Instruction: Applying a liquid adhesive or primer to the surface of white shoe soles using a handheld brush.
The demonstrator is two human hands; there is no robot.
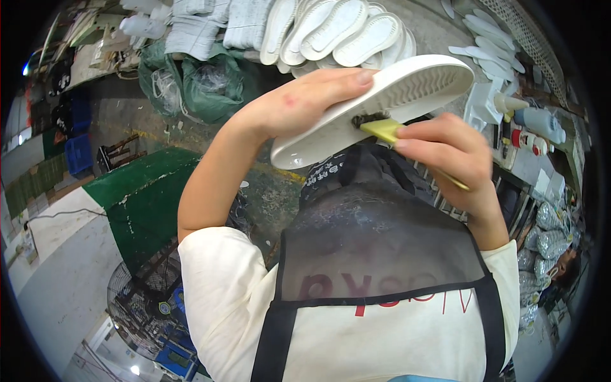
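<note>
A white shoe sole with a raised rim is tilted up in front of my chest, its ribbed inner side showing. My left hand grips it along the far left edge, thumb laid over the rim. In my right hand is a brush with a flat yellow-green handle, pinched between thumb and fingers. Its dark bristles touch the inside of the sole near the middle. Part of the handle passes behind my fingers.
Several white soles lie overlapped on the table beyond, beside stacked pale bundles. Green plastic bags hang at the table's edge. To the right stand a light-blue bottle and a red-and-white bottle. A large fan is at lower left.
</note>
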